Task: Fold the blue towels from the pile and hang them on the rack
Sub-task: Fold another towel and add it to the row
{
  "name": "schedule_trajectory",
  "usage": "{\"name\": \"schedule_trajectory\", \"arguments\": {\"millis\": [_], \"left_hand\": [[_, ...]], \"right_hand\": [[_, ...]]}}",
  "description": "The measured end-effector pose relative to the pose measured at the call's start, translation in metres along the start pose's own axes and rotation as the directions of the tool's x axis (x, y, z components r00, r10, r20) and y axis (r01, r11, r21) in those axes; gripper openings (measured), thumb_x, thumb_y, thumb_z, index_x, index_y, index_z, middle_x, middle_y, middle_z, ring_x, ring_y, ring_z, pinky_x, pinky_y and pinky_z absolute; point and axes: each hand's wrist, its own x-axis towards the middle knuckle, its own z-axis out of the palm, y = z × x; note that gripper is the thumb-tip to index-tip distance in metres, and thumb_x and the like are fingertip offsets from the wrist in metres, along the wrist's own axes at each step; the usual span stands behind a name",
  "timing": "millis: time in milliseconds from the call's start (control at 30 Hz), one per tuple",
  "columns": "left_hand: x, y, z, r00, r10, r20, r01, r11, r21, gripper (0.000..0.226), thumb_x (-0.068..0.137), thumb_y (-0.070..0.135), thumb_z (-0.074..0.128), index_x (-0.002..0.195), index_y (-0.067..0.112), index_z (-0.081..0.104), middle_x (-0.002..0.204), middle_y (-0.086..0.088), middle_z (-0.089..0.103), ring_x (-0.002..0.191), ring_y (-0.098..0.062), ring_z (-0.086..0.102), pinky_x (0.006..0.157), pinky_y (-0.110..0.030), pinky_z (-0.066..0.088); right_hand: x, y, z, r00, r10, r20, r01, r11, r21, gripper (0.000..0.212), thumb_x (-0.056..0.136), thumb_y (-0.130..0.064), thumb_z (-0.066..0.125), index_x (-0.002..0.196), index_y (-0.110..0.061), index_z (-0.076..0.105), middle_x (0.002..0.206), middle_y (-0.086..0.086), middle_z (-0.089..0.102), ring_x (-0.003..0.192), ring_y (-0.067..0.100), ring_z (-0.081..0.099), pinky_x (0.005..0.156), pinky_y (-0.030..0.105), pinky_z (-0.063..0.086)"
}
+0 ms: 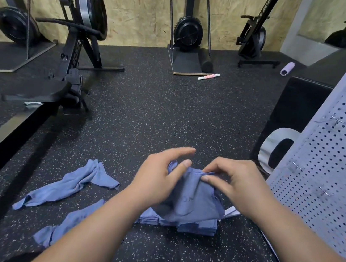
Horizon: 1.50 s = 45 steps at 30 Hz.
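A blue towel [194,197] hangs in the air between my hands, above the speckled floor. My left hand [160,173] holds its top left part, thumb pressed to the cloth and index finger stretched forward. My right hand [238,181] pinches the top right edge. Below it lies a stack of folded blue towels [199,227]. Two crumpled blue towels lie on the floor at the left, one [72,183] farther out and one [67,227] partly behind my left forearm. A grey perforated rack panel [330,164] stands at the right.
Rowing machines [78,37] stand along the left and back wall [129,4]. A ski machine base [185,66] with a black roller stands at the back centre, a pink-and-white stick [209,76] beside it. A black box [298,107] stands at the right, next to the panel.
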Motion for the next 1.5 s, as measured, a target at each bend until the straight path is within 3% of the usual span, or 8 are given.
{"name": "schedule_trajectory", "arguments": {"millis": [233,533,833,1067,1233,1300,1433,1500], "left_hand": [[0.0,0.005,0.001,0.945,-0.122,0.304,0.182,0.967,-0.176,0.014,0.103,0.027,0.07,0.11,0.026,0.082,0.103,0.01,0.081,0.1,-0.007,0.074,0.093,-0.033,0.058],[0.001,-0.002,0.0,0.966,-0.226,0.127,0.241,0.964,-0.116,0.008,0.095,0.03,0.076,0.088,0.028,0.076,0.084,0.014,0.075,0.08,-0.01,0.068,0.087,-0.039,0.058],[0.0,-0.002,0.003,0.972,-0.235,0.019,0.235,0.968,-0.086,0.01,0.096,0.033,0.073,0.086,0.033,0.072,0.082,0.016,0.072,0.08,-0.006,0.065,0.085,-0.036,0.058],[-0.002,0.0,0.002,0.979,-0.194,0.059,0.199,0.975,-0.096,0.006,0.096,0.035,0.072,0.091,0.034,0.072,0.083,0.013,0.072,0.08,-0.013,0.067,0.085,-0.042,0.059],[-0.005,0.005,0.002,0.985,-0.12,0.124,0.135,0.984,-0.119,0.006,0.099,0.03,0.073,0.094,0.031,0.074,0.084,0.011,0.073,0.076,-0.01,0.065,0.082,-0.04,0.059],[-0.006,0.006,0.001,0.985,-0.093,0.146,0.109,0.988,-0.105,0.005,0.099,0.031,0.073,0.094,0.032,0.074,0.087,0.013,0.074,0.079,-0.007,0.066,0.083,-0.037,0.058],[-0.001,0.002,-0.005,0.989,-0.122,-0.08,0.123,0.992,0.015,0.002,0.096,0.039,0.073,0.097,0.04,0.073,0.104,0.018,0.069,0.1,0.005,0.063,0.09,-0.021,0.049],[0.003,0.0,-0.013,0.934,-0.227,-0.278,0.238,0.971,0.008,0.012,0.096,0.048,0.071,0.091,0.038,0.07,0.097,0.019,0.067,0.093,0.007,0.061,0.081,-0.02,0.045]], "right_hand": [[0.001,-0.003,0.002,0.999,-0.011,0.037,0.01,0.999,0.044,0.008,0.091,-0.033,0.083,0.095,-0.031,0.076,0.087,-0.021,0.075,0.087,0.004,0.073,0.078,0.028,0.057],[0.003,0.002,-0.001,0.999,-0.033,0.004,0.033,0.999,-0.013,0.017,0.082,-0.042,0.088,0.081,-0.032,0.075,0.1,-0.02,0.069,0.087,0.009,0.068,0.071,0.014,0.044],[0.005,0.007,0.005,0.992,0.12,0.039,-0.121,0.992,0.032,0.011,0.085,-0.033,0.088,0.092,-0.035,0.08,0.08,-0.023,0.075,0.079,0.001,0.072,0.074,0.025,0.057],[0.008,0.003,0.006,0.999,0.04,0.003,-0.04,0.999,0.003,0.013,0.084,-0.029,0.09,0.087,-0.032,0.077,0.084,-0.016,0.072,0.078,0.007,0.07,0.074,0.033,0.057],[0.008,0.004,0.005,0.997,0.072,0.012,-0.072,0.997,-0.007,0.042,0.085,-0.028,0.089,0.121,-0.041,0.072,0.083,-0.017,0.071,0.079,0.007,0.068,0.077,0.022,0.053],[0.009,0.007,0.005,0.999,0.038,0.021,-0.036,0.996,-0.082,0.025,0.086,-0.033,0.087,0.108,-0.04,0.076,0.086,-0.016,0.066,0.083,0.006,0.064,0.077,0.028,0.052],[0.007,0.014,-0.003,0.996,0.084,-0.039,-0.089,0.985,-0.149,0.018,0.086,-0.038,0.086,0.084,-0.036,0.068,0.096,-0.018,0.062,0.085,0.005,0.062,0.075,0.025,0.05],[0.007,0.02,-0.012,0.976,0.177,-0.129,-0.194,0.971,-0.138,0.021,0.086,-0.033,0.085,0.08,-0.035,0.065,0.084,-0.017,0.069,0.079,0.002,0.064,0.068,0.015,0.047]]}}
